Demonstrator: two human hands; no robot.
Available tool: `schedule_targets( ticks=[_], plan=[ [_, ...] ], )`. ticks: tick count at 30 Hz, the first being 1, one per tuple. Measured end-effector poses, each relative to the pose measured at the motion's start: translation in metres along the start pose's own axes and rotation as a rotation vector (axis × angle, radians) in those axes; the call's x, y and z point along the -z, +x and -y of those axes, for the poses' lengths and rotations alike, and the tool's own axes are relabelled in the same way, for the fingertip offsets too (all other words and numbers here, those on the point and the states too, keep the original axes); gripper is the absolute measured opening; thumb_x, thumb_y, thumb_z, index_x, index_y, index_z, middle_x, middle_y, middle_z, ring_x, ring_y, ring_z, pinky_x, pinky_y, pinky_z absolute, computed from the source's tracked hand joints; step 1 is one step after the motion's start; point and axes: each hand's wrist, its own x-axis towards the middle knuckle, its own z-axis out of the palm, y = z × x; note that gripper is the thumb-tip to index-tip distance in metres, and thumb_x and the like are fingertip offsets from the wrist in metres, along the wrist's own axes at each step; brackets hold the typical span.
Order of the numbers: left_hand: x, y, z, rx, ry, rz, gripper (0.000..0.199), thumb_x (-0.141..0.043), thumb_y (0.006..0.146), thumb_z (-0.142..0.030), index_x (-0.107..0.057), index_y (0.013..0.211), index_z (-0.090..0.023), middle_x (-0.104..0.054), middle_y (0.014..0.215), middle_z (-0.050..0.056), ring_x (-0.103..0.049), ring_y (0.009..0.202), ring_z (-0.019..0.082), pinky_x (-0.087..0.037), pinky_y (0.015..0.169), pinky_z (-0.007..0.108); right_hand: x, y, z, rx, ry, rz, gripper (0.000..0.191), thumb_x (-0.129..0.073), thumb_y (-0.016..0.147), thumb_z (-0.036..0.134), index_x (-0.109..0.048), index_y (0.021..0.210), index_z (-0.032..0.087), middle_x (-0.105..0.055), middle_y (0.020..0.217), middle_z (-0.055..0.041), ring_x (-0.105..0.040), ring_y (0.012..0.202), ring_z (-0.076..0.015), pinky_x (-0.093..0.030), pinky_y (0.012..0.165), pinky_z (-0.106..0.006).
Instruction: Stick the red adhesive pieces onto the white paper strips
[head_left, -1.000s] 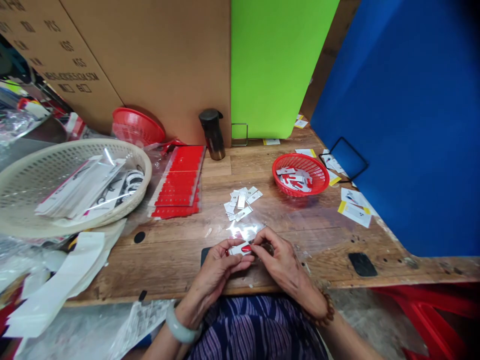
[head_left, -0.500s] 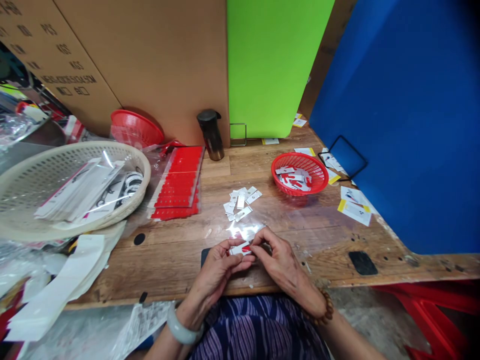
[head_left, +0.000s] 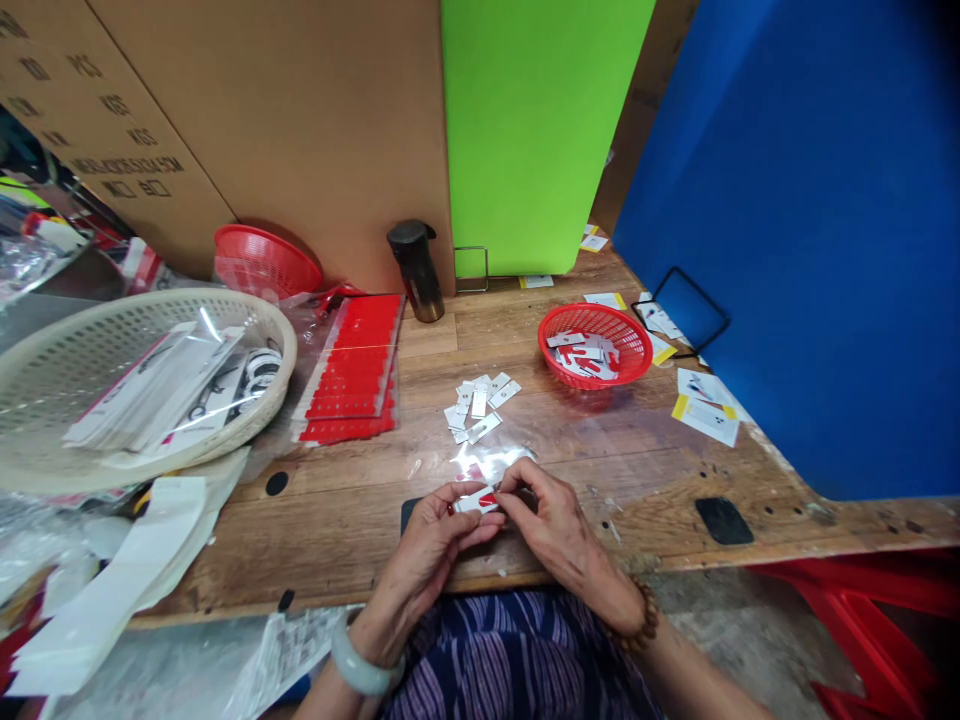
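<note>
My left hand (head_left: 433,540), closed, grips a small white rectangular piece (head_left: 469,502) between thumb and fingers, low over the table's front edge. At the right end of that piece shows a red part (head_left: 487,498). The fingertips of my right hand (head_left: 553,520) are pinched together against this red end, hiding part of it. Just beyond my hands lies a loose pile of small white rectangular pieces (head_left: 480,402), some with slots or round marks. Further right, a red plastic basket (head_left: 636,372) holds similar white pieces along with red ones.
Red perforated strips (head_left: 358,360) in clear plastic lie left of the pile. An oval cream basket (head_left: 289,345) with printed cards stands at the left. A dark bottle (head_left: 420,275) is near the cardboard. Green (head_left: 540,140) and blue boards (head_left: 795,250) stand behind and right.
The view has shifted slightly. Both hands keep nearly the same pose around the white piece, with the right fingertips still at its red end.
</note>
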Motion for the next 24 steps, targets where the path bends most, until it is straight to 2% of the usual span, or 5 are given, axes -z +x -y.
schedule_targets(
  ticks=[14, 19, 24],
  plan=[
    [-0.0023, -0.0004, -0.0021, 0.012, 0.006, -0.015, 0.039, -0.067, 0.066, 0.0, -0.056, 0.102, -0.008, -0.072, 0.081, 0.011, -0.071, 0.07, 0.016, -0.056, 0.068, 0.02, -0.0005, 0.0, 0.0013, -0.006, 0.02, -0.012, 0.009, -0.05, 0.08, 0.012, -0.051, 0.075, 0.02, -0.053, 0.071, 0.0038, -0.049, 0.067, -0.0109, -0.037, 0.063, -0.022],
    [-0.0006, 0.0012, 0.0009, 0.001, 0.018, -0.006, 0.04, -0.074, 0.065, -0.007, -0.056, 0.101, -0.008, -0.072, 0.08, 0.011, -0.07, 0.07, 0.016, -0.056, 0.069, 0.02, 0.0, 0.0, 0.0038, -0.003, 0.024, -0.009, 0.009, -0.05, 0.08, 0.013, -0.051, 0.074, 0.02, -0.052, 0.069, 0.0041, -0.048, 0.064, -0.0106, -0.036, 0.06, -0.022],
    [-0.0017, 0.0043, 0.0052, -0.063, 0.085, -0.082, 0.038, -0.078, 0.063, -0.017, -0.057, 0.094, -0.009, -0.072, 0.073, 0.011, -0.069, 0.063, 0.015, -0.056, 0.063, 0.02, -0.0036, 0.0014, 0.002, -0.011, 0.036, -0.008, 0.01, -0.049, 0.078, 0.011, -0.05, 0.072, 0.02, -0.051, 0.067, 0.0039, -0.047, 0.063, -0.0112, -0.036, 0.059, -0.022]
  ],
)
